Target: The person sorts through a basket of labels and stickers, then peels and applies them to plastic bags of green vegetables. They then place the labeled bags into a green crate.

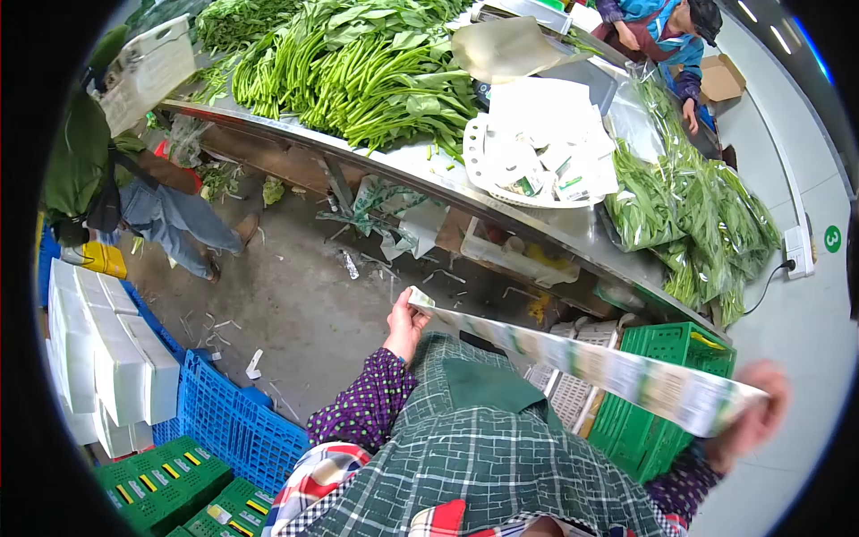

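**Label strip between your hands**

The label strip (582, 356) is on your side of the metal table (582, 231), its long way roughly following the edge. Your left hand (404, 334) pinches one end; your blurry right hand (759, 419), nearer the table, holds the other.

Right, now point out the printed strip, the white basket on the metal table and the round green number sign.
Printed strip (582, 360): head view, near the middle of its length.
White basket (476, 161): head view, perforated left wall.
Green number sign (832, 239): head view, its centre.
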{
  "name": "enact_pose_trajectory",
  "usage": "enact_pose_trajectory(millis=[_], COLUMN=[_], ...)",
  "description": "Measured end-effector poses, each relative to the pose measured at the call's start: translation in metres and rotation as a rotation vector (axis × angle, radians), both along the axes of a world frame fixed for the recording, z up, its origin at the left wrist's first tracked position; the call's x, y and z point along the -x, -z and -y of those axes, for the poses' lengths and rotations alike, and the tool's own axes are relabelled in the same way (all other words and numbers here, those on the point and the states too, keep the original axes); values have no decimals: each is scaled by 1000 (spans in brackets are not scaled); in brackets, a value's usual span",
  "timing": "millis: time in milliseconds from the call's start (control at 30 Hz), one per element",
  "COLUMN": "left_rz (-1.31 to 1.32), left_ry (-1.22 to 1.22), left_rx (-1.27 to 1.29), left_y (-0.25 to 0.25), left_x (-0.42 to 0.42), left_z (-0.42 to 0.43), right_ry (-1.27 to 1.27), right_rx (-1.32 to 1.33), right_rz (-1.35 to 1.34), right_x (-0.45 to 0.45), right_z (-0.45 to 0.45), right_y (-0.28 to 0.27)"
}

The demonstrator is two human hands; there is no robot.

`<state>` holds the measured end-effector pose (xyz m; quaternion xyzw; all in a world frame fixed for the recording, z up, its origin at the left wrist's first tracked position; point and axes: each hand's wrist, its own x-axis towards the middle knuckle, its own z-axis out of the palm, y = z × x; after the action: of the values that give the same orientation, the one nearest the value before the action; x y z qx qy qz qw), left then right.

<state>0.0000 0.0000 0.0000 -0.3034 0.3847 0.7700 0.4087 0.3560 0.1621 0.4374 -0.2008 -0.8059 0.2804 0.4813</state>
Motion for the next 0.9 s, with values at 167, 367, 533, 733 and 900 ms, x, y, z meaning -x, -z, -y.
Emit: enact_pose_trajectory(millis=[167, 367, 533, 733, 900], left_rz=[52, 122, 253, 303, 342], left_ry=[-45, -67, -92, -30, -106], left_rx=[41, -154, -223, -167, -221], left_y=[36, 85, 81, 107, 113], left_x=[18, 57, 50, 25, 20], left_z=[-23, -70, -95, -94, -81], right_ry=[172, 239, 315, 341, 340], right_rx=[-130, -265, -278, -279, -269], right_rz=[-247, -412, -411, -384, -375], right_x=[-68, -77, -83, -77, -70], right_z=[19, 51, 51, 44, 33], right_y=[-122, -170, -179, -188, -192])
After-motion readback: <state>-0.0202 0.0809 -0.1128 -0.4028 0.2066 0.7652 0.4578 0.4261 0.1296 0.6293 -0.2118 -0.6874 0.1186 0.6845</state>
